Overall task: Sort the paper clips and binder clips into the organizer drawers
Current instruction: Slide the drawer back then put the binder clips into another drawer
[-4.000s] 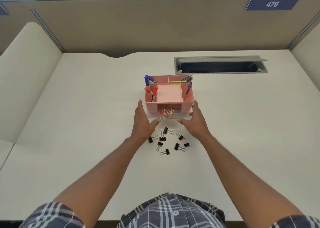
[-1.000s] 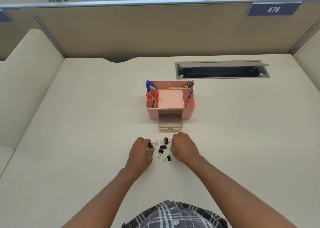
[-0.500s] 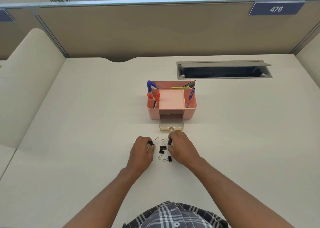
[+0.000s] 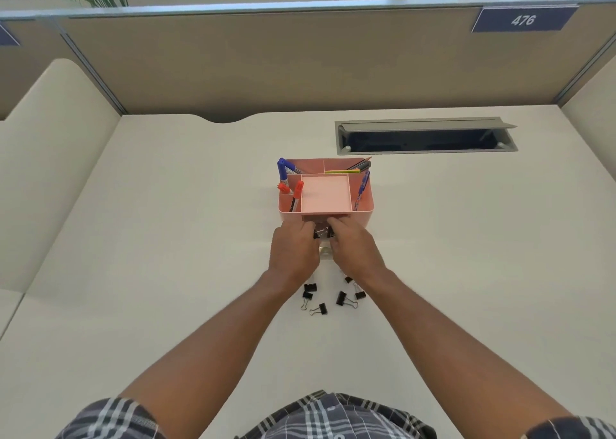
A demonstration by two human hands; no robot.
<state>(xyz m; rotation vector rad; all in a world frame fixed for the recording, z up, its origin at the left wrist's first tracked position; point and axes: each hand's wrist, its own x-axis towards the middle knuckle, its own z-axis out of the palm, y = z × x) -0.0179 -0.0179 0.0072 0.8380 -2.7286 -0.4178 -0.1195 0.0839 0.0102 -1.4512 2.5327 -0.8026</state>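
Note:
The pink desk organizer (image 4: 364,216) stands mid-desk, its clear lower drawer (image 4: 325,254) pulled out toward me and mostly hidden under my hands. My left hand (image 4: 293,252) and my right hand (image 4: 355,250) meet over that drawer, fingers curled. Black binder clips (image 4: 321,233) show between the fingertips of both hands, right above the drawer. Several more black binder clips (image 4: 341,298) lie loose on the desk nearer me, between my forearms. No paper clips are visible.
Blue and red markers (image 4: 283,172), pencils and a blue pen (image 4: 363,185) stand in the organizer's top compartments. An open grey cable hatch (image 4: 425,137) sits at the back right. Partition walls enclose the desk at the back and sides.
Both hands pinched binder clips from the loose group and moved forward to the pulled-out drawer. One second ago they were down at the clips on the desk.

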